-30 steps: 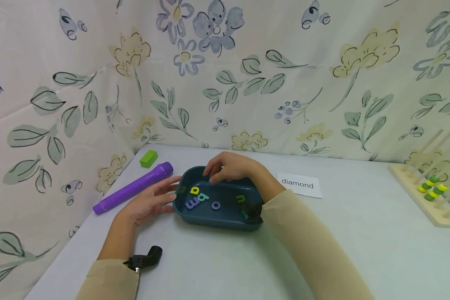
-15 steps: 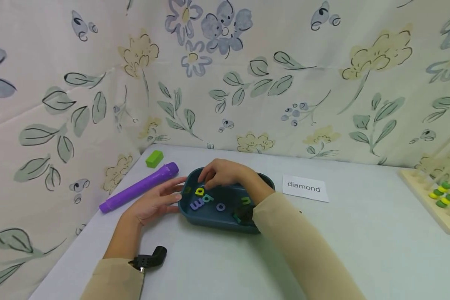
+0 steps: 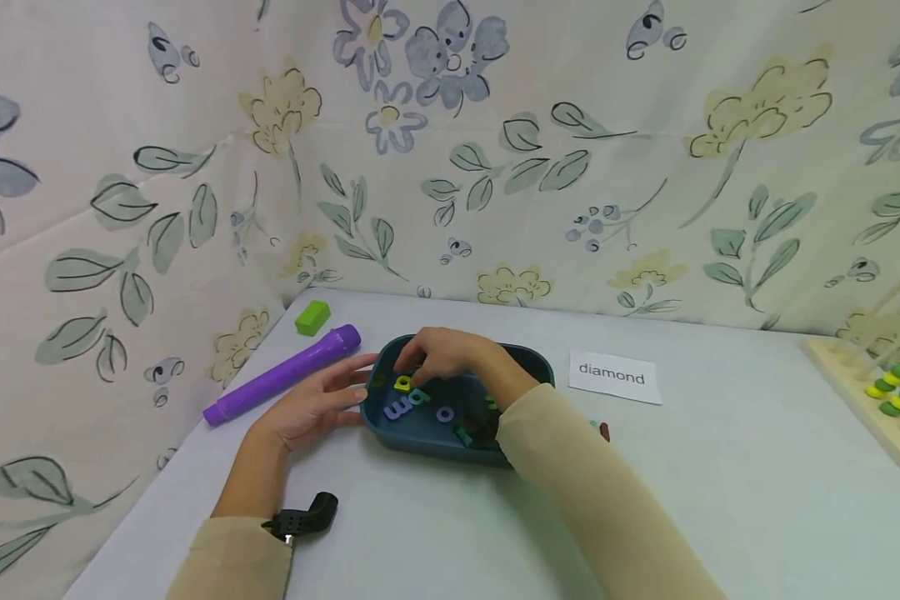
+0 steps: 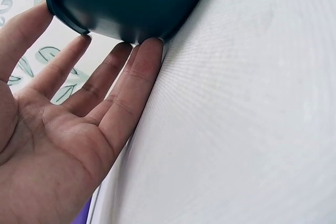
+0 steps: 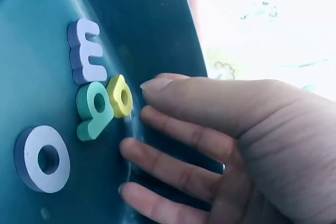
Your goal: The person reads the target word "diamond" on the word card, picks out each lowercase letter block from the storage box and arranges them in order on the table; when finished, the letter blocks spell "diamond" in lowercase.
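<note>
My left hand [image 3: 303, 408] rests its spread fingertips against the left end of a dark teal tray [image 3: 420, 444]. The left wrist view shows fingers [image 4: 139, 72] right at the tray's outer wall [image 4: 126, 3]. My right hand [image 3: 450, 354] reaches down inside the tray, thumb and fingers apart with nothing between them. Close to its thumb tip lies a yellow letter [image 5: 122, 98]. Beside that are a mint-green letter [image 5: 94, 108] and a lilac letter m [image 5: 84, 53]. A lilac letter o [image 5: 44, 158] lies farther off. My right forearm hides part of the tray's right end.
Behind the tray to the right lies a white card [image 3: 615, 373] reading "diamond". A purple stick [image 3: 285, 375] and a green block [image 3: 312, 317] lie to the left. A wooden peg board [image 3: 862, 404] with rings stands far right. A small brown piece [image 3: 605, 432] shows past my right sleeve.
My right hand has lowered into the tray and moved left, close to the yellow letter. My left hand keeps its place at the tray's end. The head view has shifted slightly.
</note>
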A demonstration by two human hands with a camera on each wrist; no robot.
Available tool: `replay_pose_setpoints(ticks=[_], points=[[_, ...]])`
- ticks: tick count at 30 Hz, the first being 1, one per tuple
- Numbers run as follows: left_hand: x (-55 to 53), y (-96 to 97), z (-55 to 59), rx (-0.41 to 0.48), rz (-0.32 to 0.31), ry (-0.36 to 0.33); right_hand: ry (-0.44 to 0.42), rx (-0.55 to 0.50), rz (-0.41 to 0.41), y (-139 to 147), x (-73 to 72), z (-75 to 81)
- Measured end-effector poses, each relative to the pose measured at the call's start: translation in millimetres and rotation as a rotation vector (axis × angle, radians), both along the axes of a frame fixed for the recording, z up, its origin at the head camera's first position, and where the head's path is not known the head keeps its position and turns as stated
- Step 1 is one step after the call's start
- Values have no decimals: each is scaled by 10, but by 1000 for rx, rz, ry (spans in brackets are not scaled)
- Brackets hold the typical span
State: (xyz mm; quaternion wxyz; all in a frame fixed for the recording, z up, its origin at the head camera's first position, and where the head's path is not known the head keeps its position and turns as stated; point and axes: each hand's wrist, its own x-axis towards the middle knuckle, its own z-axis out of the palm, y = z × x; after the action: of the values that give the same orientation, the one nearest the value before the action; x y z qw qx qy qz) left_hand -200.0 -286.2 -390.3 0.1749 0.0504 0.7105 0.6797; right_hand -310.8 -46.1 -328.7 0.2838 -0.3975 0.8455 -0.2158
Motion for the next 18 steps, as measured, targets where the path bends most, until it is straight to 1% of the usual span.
replay_pose_setpoints(ticks=[5,8,12,18], points=[[-1,-21,12,-9,-10,9,39,66,10,-57,-13,81],[-12,-29,16,-11,-10,22,44,78,23,-76,-20,108],[-14,-30,17,-9,-9,20,30,87,33,-113,-14,77],[-5,-22,8,7,-10,16,19,86,20,-152,5,-9]])
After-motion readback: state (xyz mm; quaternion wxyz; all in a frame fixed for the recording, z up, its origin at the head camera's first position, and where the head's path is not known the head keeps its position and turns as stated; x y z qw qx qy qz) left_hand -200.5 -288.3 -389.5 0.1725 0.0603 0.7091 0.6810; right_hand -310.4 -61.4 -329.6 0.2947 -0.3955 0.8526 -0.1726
